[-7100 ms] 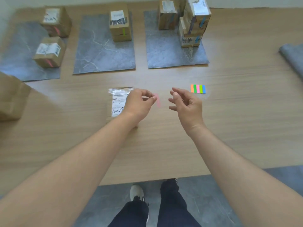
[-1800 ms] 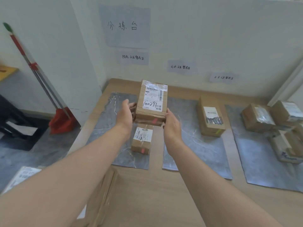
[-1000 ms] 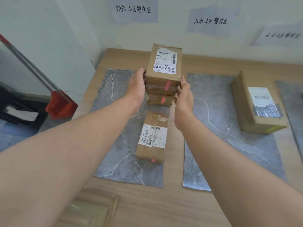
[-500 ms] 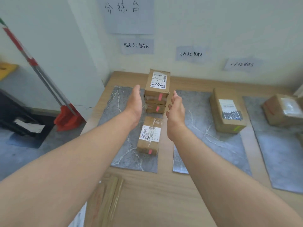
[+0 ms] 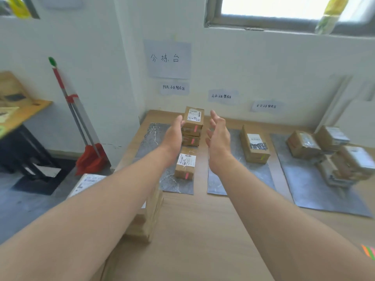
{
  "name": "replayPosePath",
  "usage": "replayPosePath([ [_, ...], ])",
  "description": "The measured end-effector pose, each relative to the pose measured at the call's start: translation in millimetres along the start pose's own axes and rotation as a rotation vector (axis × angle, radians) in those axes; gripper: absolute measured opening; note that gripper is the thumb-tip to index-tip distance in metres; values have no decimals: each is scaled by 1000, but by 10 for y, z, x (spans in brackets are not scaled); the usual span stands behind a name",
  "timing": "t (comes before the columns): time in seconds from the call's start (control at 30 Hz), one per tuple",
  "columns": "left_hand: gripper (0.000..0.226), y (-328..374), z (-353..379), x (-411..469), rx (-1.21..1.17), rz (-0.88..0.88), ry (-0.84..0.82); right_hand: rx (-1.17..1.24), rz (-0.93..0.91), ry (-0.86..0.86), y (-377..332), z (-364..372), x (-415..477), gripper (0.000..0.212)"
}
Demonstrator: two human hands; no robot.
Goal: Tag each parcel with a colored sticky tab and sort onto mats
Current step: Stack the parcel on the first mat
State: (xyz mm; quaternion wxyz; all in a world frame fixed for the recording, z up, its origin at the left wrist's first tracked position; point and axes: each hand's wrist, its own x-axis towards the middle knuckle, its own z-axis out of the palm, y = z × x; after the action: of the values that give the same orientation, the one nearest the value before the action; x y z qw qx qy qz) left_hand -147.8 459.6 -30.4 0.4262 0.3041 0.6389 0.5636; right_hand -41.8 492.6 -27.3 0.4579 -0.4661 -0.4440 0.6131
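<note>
1. At the near right edge of the view, a strip of coloured sticky tabs (image 5: 368, 253) lies on the desk (image 5: 192, 230), just beside the right forearm. A careless sweep of that arm could push it off.
2. Under the left forearm a brown cardboard parcel (image 5: 150, 216) stands at the desk's near left edge. No tab shows on it, so it probably awaits tagging. The arm passes right over it, and dropping the elbow could knock it to the floor.
3. On the left mat (image 5: 150, 142) a small parcel (image 5: 185, 164) with a pink tab lies flat, nearer than the stack.
4. The left hand (image 5: 174, 134) and right hand (image 5: 218, 134) are both wide open and hold nothing. Their fingers are straight, and the palms face each other on either side of the stack.
5. The top parcel (image 5: 193, 118), pink-tabbed, rests on another pink-tabbed lower parcel (image 5: 190, 139) at the far end of the left mat. The left fingertips are at its side, touching or just clear, I cannot tell which. The right hand is plainly apart.
6. The main risk is that the stack is narrow and tall. A finger catching the top parcel could slide it askew or tip it.
7. Farther right, a green-tabbed parcel (image 5: 254, 145) sits on the middle mat (image 5: 229, 179). A loose pile of parcels (image 5: 341, 157) crowds the right mat (image 5: 316, 197) and looks liable to slump if more are added.
</note>
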Motion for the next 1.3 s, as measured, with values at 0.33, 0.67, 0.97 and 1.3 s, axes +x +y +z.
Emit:
replayPosePath([
  [0.33,54,346,144,-1063,-36,105,0,-27,-54,-39,-553,-503,-1053,41],
  [0.67,58,603,488,-2204,-27,214,15,47,-99,-137,-891,-1173,-1941,47],
  [0.97,66,693,417,-2996,39,272,110,46,-134,-261,-1066,-1372,-2499,48],
  [1.3,62,362,-280,-3442,20,225,263,36,-21,-392,-631,-951,-3002,41],
])
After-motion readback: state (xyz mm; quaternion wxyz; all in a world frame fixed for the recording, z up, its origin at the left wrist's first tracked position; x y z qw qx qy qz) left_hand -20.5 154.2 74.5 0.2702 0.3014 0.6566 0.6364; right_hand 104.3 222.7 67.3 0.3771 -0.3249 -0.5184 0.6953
